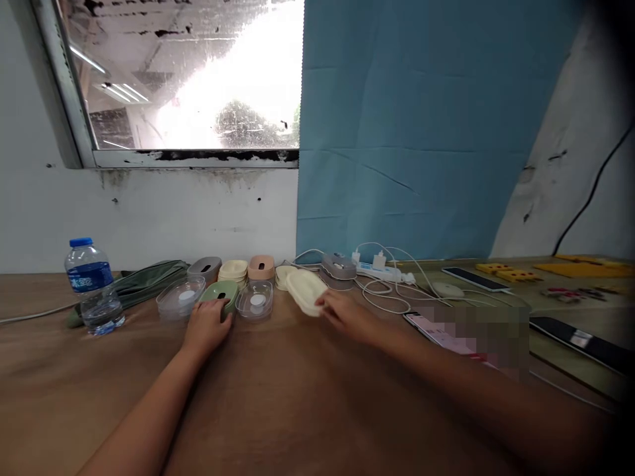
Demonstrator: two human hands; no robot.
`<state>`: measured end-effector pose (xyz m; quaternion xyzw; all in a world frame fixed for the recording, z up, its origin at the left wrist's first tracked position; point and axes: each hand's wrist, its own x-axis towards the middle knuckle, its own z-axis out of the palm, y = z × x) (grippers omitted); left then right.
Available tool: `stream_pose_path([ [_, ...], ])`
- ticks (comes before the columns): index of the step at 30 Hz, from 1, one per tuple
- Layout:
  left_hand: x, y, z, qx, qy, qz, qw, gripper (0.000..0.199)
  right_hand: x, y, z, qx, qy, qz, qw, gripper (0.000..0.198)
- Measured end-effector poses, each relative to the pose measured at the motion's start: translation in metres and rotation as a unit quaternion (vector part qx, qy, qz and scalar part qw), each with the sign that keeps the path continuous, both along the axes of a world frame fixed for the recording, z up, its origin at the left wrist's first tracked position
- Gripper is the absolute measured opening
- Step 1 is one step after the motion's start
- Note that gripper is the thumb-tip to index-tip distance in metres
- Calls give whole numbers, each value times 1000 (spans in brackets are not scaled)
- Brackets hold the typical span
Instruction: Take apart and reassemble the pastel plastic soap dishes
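Note:
My right hand (344,315) pinches the near right edge of a cream oval plastic tray (305,291), which is tilted and lifted off the table. With its fingers over the near edge, my left hand (207,325) grips a green plastic container (225,288) that has a dark slot in its top. Clear plastic boxes (254,301) stand on both sides of the green one, each with a white round spot. Behind are a stack of cream trays (233,270), a peach container (261,267) and a grey container (204,268). More cream pieces (284,276) sit just behind the lifted tray.
A water bottle (94,291) and a dark green cloth bag (153,281) are at the left. To the right lie a power strip (387,271) with white cables, a grey device (339,266), phones (476,279) and yellow parts (508,272). The wall runs along the back.

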<state>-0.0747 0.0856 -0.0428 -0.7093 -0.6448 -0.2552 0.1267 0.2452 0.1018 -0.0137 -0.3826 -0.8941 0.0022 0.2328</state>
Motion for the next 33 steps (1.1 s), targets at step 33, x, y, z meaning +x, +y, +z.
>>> stream_pose_path([
  [33,80,-55,14,-163,-44,-488,856,36,28,-39,-31,-127,94,180,971,65],
])
